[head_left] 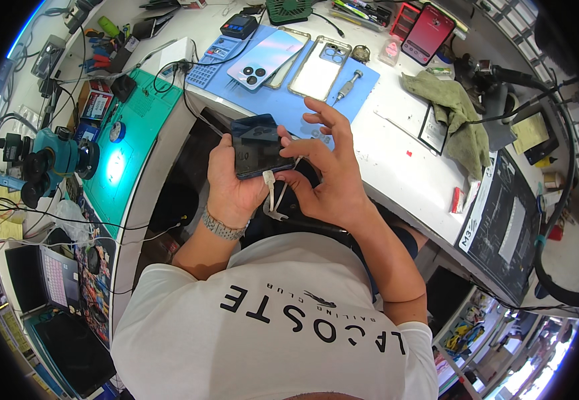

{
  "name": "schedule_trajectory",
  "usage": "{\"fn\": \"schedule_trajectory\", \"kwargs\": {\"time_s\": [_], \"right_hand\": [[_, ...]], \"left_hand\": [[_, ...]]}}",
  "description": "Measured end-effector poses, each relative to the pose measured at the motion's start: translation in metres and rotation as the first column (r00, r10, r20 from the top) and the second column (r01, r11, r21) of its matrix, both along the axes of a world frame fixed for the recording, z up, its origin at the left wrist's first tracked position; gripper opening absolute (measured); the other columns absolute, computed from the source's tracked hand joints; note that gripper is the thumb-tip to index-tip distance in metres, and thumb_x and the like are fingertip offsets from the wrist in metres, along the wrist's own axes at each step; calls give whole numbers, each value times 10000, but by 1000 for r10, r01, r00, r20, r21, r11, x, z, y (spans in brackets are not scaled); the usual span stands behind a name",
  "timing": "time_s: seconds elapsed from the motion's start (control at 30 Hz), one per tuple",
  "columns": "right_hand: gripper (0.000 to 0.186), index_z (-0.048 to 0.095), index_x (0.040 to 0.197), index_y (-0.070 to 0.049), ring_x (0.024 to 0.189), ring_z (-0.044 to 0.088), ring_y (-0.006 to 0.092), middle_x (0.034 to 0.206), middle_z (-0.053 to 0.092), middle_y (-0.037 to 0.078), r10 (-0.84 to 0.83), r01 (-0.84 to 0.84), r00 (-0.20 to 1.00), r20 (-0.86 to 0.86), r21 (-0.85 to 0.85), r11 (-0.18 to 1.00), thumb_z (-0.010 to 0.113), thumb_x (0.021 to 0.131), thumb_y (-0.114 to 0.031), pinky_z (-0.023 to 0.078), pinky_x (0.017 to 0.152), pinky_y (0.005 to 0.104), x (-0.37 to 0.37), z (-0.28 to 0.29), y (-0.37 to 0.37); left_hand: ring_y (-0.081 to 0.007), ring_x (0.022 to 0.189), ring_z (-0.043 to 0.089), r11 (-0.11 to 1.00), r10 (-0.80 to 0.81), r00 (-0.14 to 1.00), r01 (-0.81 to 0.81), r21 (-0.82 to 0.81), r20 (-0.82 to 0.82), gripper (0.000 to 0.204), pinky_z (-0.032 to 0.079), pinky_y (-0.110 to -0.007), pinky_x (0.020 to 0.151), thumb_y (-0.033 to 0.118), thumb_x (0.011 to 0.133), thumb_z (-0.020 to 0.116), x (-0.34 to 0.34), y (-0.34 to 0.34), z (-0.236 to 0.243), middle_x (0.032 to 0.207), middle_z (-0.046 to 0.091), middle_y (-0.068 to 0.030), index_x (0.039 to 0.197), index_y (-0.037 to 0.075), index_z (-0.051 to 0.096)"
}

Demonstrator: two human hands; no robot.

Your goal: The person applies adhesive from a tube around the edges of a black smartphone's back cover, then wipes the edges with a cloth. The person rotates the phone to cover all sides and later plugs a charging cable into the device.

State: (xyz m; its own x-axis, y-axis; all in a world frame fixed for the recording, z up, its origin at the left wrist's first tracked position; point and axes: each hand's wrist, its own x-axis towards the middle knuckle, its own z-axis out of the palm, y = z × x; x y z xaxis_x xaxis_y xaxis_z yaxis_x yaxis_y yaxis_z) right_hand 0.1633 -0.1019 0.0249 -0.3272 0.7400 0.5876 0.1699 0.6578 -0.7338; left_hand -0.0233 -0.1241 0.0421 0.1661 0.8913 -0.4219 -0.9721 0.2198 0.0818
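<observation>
A dark smartphone [255,148] with a glossy, reflecting screen lies in my left hand [228,181], whose fingers wrap its edges. A white cable [270,193] meets the phone's lower edge and hangs in a loop below it. Close on the right, my right hand [336,179] has its fingers spread and bent. Its thumb and index finger come near the phone's lower right corner and the cable; whether they touch is unclear. On my left wrist is a metal watch band [223,225].
A blue mat [363,93] on the white bench bears a pale phone [263,60], a clear case [319,67] and a small screwdriver [348,87]. At left, a teal microscope [63,157] stands by a green mat [139,127]. A cloth [453,113] lies right.
</observation>
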Motion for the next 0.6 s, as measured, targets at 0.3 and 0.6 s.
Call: {"fn": "schedule_trajectory", "kwargs": {"time_s": [0.3, 0.6], "right_hand": [[330, 759, 963, -159, 1292, 530, 374, 1586, 427, 216, -59, 60, 998, -12, 90, 994, 864, 674, -36, 365, 1051, 512, -5, -7, 0], [339, 750, 981, -179, 1302, 530, 377, 1605, 395, 213, -93, 94, 996, -11, 114, 989, 854, 697, -26, 355, 1051, 506, -7, -11, 0]], "left_hand": [[-414, 974, 621, 998, -39, 998, 41, -37, 44, 472, 569, -528, 842, 306, 1089, 295, 1, 0, 4, 1110, 634, -293, 1211, -69, 556], [-419, 987, 628, 999, -34, 999, 34, -29, 7, 463, 573, -533, 836, 279, 1080, 308, -3, 2, -8, 1120, 632, -297, 1220, -79, 566]]}}
